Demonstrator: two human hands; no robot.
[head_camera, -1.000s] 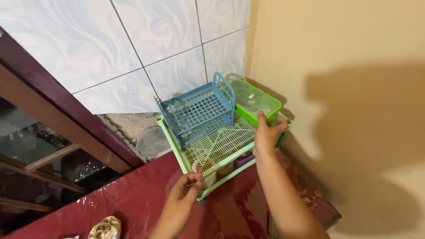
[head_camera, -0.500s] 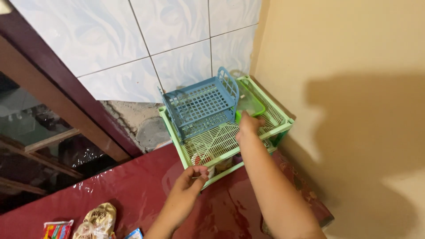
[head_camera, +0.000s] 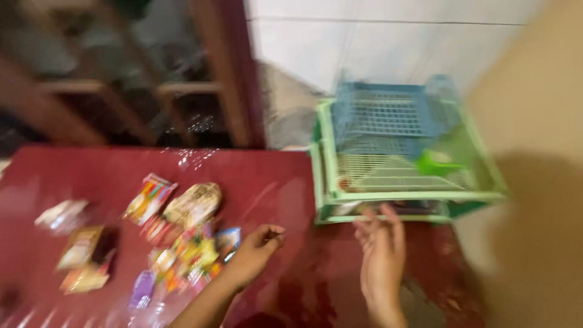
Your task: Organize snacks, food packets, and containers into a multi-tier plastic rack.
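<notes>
The frame is motion-blurred. A green two-tier wire rack (head_camera: 328, 167) stands on the dark red table (head_camera: 279, 176) in the corner, with a blue plastic basket (head_camera: 388, 112) on its top tier and a small green piece (head_camera: 434, 164) on the mesh beside it. My right hand (head_camera: 381, 246) hovers just in front of the rack's lower edge, fingers spread, holding nothing. My left hand (head_camera: 258, 246) is over the table left of the rack, fingers curled loosely; nothing shows in it. Just left of that hand lies a heap of small colourful packets (head_camera: 182, 252).
More packets (head_camera: 79, 249) and a rounded pale packet (head_camera: 193, 203) lie across the left of the table. Behind it are a dark wooden window frame (head_camera: 231, 73) and white wall tiles (head_camera: 388, 51). A beige wall (head_camera: 534, 121) closes the right side.
The view has swung left and down, bringing the packets into sight. My right hand has come off the rack's top tier to its front edge. My left hand has moved left, away from the rack.
</notes>
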